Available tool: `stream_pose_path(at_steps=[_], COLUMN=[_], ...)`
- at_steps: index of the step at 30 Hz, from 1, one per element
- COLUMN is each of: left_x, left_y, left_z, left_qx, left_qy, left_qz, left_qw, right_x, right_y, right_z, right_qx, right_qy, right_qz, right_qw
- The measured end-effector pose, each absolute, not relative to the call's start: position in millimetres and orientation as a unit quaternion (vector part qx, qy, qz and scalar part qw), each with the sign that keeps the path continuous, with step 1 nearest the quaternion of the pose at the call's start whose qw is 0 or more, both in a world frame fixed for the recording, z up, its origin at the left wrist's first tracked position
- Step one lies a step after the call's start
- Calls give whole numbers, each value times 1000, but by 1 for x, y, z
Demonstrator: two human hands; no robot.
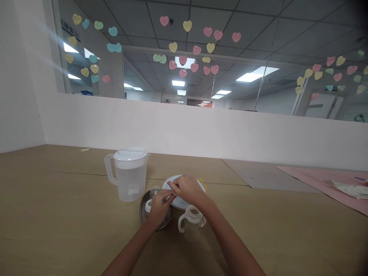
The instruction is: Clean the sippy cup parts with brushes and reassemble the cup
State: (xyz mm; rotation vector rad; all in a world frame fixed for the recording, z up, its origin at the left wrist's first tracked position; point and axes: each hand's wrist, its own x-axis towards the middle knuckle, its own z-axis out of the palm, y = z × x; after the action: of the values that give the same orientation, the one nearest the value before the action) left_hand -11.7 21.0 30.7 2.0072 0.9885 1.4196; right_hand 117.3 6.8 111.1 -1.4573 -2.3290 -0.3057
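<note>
- From my seat, the left hand point(158, 207) and right hand point(187, 188) meet over the near-left part of the white plate point(181, 204), fingers curled in and tips nearly together. I can't tell if they've got hold of anything; knuckles block my view.
- Holding them together like that probably suits something small and fiddly, imo.
- The two-handled baby bottle point(192, 227) stands just near of the plate, mouth uncovered, within easy reach. Can't make out any contents.
- Metal dish point(165, 222) sits left of the bottle, partly under the left hand, with a white ring-shaped piece point(148, 206) and a clear domed piece point(155, 190) in it. Guessing it keeps loose bits corralled.
- Lidded pitcher point(130, 184) is farther left, handle facing left, looks like clear liquid inside.
</note>
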Motion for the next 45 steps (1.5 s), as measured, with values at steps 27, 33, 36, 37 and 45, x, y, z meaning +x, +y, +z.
stream_pose_path(at_steps=[27, 33, 36, 37, 45], left_x=[-10, -16, -12, -11, -5], left_y=[27, 30, 27, 25, 20], left_z=[6, 0, 2, 2, 10], left_qx=[813, 807, 800, 797, 735], left_qy=[308, 338, 367, 376, 404], left_qz=[495, 484, 473, 470, 482], left_qw=[-5, 10, 39, 56, 252], right_x=[131, 172, 196, 201, 210], right_y=[-73, -64, -18, 0, 72], right_z=[162, 170, 151, 140, 69], right_qx=[-304, -394, -497, -527, -659], right_qy=[-699, -632, -682, -701, -720], right_qz=[-385, -380, -214, -144, 6], right_qw=[520, 549, 491, 458, 217])
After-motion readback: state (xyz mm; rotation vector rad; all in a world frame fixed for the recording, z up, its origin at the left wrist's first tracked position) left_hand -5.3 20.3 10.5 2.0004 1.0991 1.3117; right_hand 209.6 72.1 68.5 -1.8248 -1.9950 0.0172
